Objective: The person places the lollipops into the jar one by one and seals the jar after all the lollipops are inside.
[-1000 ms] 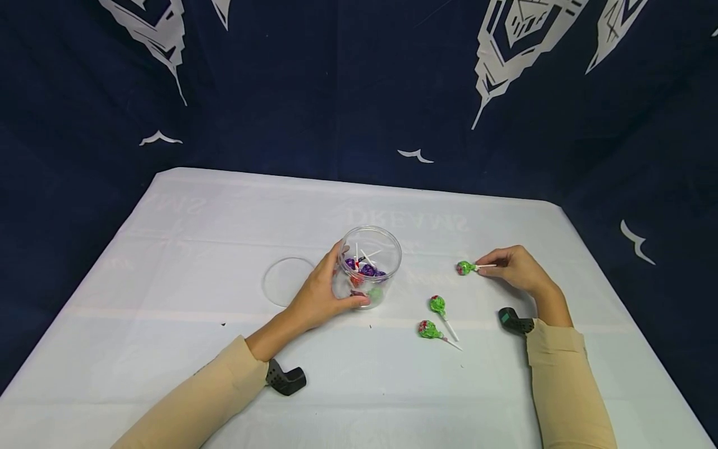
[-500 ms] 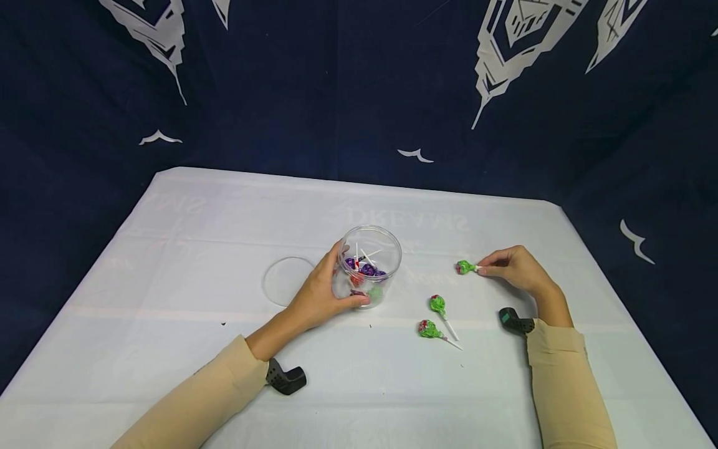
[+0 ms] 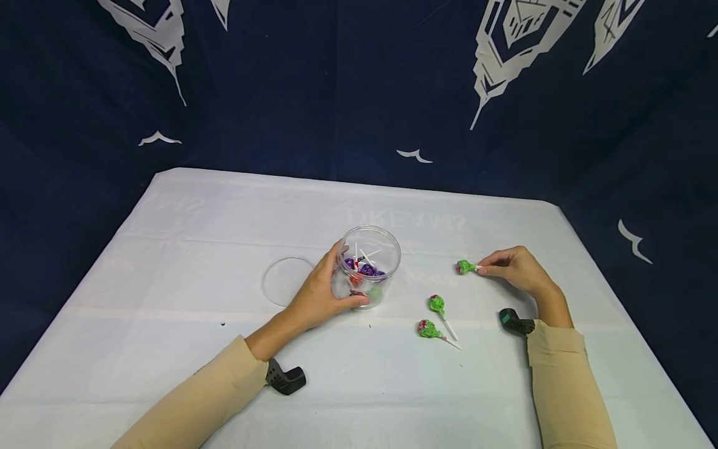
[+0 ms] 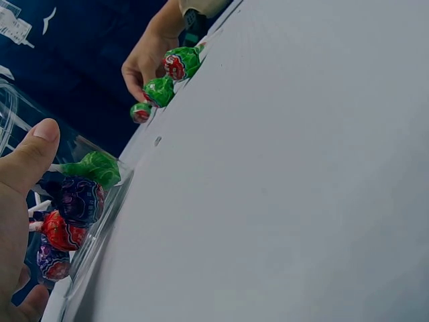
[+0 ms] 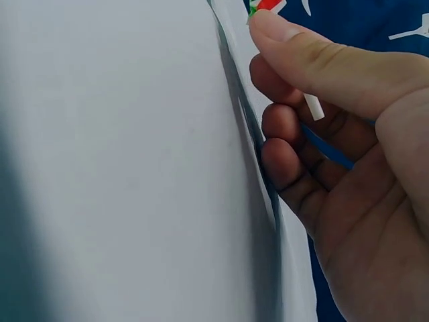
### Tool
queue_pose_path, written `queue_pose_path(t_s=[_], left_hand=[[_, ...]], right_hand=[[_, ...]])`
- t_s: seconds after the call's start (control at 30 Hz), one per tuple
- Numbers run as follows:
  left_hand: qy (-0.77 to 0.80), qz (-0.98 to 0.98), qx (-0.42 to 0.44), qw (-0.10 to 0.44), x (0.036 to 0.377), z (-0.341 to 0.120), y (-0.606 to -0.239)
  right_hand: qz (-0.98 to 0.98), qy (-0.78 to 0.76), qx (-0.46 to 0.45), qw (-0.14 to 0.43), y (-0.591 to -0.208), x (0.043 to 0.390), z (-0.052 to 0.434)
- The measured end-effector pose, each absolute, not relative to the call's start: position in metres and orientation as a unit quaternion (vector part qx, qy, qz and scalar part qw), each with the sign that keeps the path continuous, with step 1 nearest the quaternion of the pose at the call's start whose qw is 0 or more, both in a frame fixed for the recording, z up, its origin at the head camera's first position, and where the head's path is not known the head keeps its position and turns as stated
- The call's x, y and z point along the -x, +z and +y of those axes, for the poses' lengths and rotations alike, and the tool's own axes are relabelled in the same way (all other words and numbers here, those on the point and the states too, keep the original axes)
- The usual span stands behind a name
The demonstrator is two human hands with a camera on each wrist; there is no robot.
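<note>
My left hand (image 3: pixel 321 293) curls round a clear plastic jar (image 3: pixel 392 262), thumb in front and fingers behind it. Inside lie several wrapped lollipops, among them a purple one (image 4: pixel 82 200), a red one (image 4: pixel 62 231) and a green one (image 4: pixel 97 168); some white sticks point up. On the right, my right hand (image 3: pixel 516 268) pinches a green-wrapped lollipop (image 3: pixel 464 267) by its stick between thumb and forefinger. The stick's white end (image 5: pixel 314 107) shows below the thumb in the right wrist view. Two more green lollipops (image 3: pixel 437 305) (image 3: pixel 429 329) lie on the table between the hands.
A clear round lid (image 3: pixel 269 277) lies on the white-covered table (image 3: pixel 224 206), left of the jar and partly behind my left hand. Dark blue cloth with white patterns (image 3: pixel 336 93) hangs behind the table. Each wrist carries a black device (image 3: pixel 286 378).
Both hands and the jar stay in place. The right fingers have shifted slightly on the lollipop, and the stick end that stuck out past the fingertips a second ago is hidden in the head view.
</note>
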State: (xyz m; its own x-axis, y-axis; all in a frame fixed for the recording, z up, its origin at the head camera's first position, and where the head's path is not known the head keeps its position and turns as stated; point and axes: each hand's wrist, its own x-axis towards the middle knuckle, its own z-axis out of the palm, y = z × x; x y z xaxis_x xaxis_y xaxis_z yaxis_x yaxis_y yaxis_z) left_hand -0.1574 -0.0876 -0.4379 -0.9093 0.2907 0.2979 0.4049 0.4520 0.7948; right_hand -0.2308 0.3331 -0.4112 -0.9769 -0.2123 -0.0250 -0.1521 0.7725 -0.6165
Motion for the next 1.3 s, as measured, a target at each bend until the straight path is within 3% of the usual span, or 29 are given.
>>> queue_pose_path(t_s=[1.3], left_hand=[[-0.485,-0.848,0.206,0.066,0.159,-0.086,-0.439]], right_hand=[[0.921,-0.366,0.137,0.013,-0.390,0.225,0.317]])
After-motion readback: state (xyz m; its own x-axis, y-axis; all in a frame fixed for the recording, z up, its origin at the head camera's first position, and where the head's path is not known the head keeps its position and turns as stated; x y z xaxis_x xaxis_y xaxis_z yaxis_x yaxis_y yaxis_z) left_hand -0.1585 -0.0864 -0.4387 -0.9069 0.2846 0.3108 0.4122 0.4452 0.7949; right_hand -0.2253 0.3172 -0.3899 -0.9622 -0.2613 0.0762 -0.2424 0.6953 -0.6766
